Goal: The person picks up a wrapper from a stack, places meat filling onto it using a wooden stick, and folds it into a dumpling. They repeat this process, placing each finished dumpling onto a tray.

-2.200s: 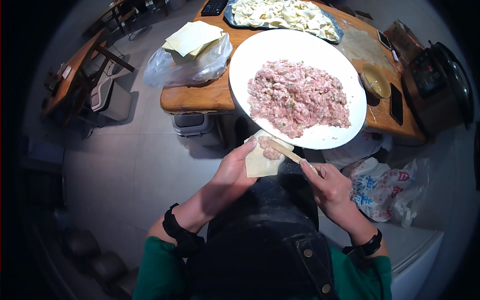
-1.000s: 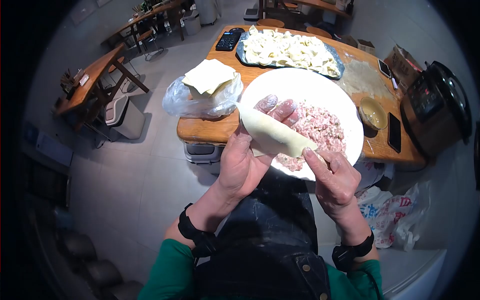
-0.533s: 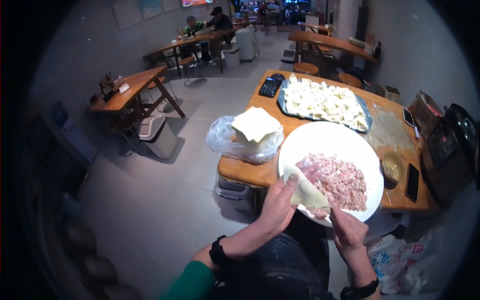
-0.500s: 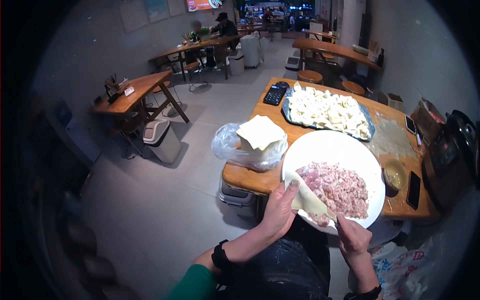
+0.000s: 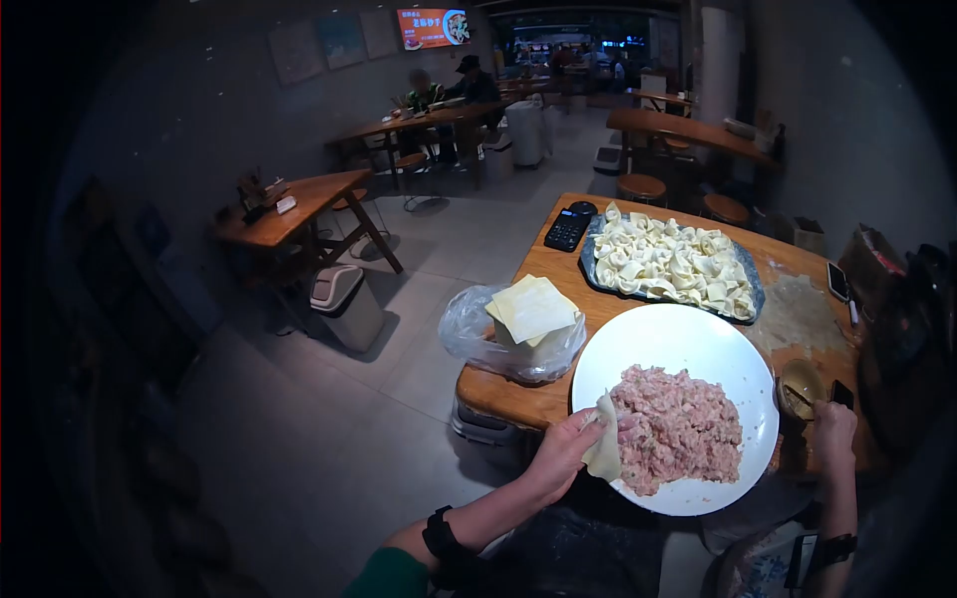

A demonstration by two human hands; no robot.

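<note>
My left hand [image 5: 568, 453] pinches a pale wonton wrapper [image 5: 602, 447], folded over, at the left rim of a large white plate [image 5: 598, 349]. Pink minced meat filling [image 5: 683, 429] is heaped on that plate, right beside the wrapper. Over to the right, my right hand [image 5: 835, 429] is closed around a thin stick-like utensil [image 5: 800, 396], whose far end dips into a small bowl [image 5: 812, 377]. What coats the bowl's inside is too dim to make out. Behind the plate, a dark tray [image 5: 590, 267] carries many folded wontons [image 5: 678, 259].
Square wrappers [image 5: 535, 309] are stacked in a clear plastic bag [image 5: 467, 329] at the table's left corner. A calculator [image 5: 568, 229] lies by the tray. One phone [image 5: 837, 281] sits at the right edge, another [image 5: 842, 395] beside the bowl. A bin [image 5: 344, 304] stands on the floor.
My right hand has left the wrapper and moved right to the small bowl. In my left hand the wrapper is now folded narrower. The view has tilted, so things sit lower.
</note>
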